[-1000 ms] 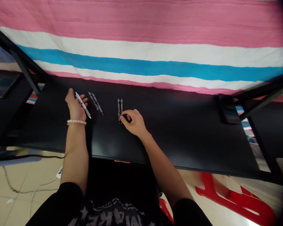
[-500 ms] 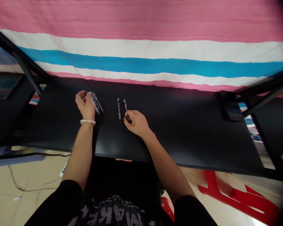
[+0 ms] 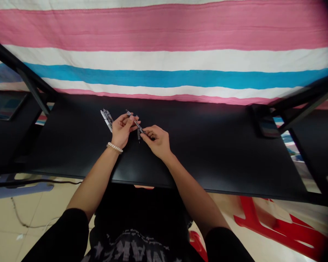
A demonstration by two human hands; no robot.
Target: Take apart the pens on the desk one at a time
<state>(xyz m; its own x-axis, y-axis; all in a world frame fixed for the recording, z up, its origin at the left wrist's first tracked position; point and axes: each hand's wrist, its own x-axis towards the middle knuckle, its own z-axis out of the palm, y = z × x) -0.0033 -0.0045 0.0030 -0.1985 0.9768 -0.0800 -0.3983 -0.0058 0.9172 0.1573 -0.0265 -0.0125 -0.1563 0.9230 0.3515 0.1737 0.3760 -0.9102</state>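
Note:
My left hand [image 3: 122,129] and my right hand [image 3: 157,142] meet over the middle of the black desk [image 3: 207,153]. A slim dark pen [image 3: 135,122] lies slanted between them, raised off the desk. My right fingertips pinch its lower end, and my left fingertips touch its upper part. Under my hands, another dark pen [image 3: 138,134] stands out, partly hidden by my fingers. To the left, a pale pen and a dark pen [image 3: 106,120] lie side by side on the desk, touching neither hand.
A pink, white and blue striped cloth [image 3: 164,62] hangs behind the desk. Black metal frame bars [image 3: 30,76] rise at both sides. A dark rectangular object [image 3: 265,123] sits at the desk's right back. A red plastic stool [image 3: 276,229] stands on the tiled floor below.
My hands have moved together toward the middle. My left hand has left the pens on the left, and one dark pen from the middle pair is now lifted between my hands.

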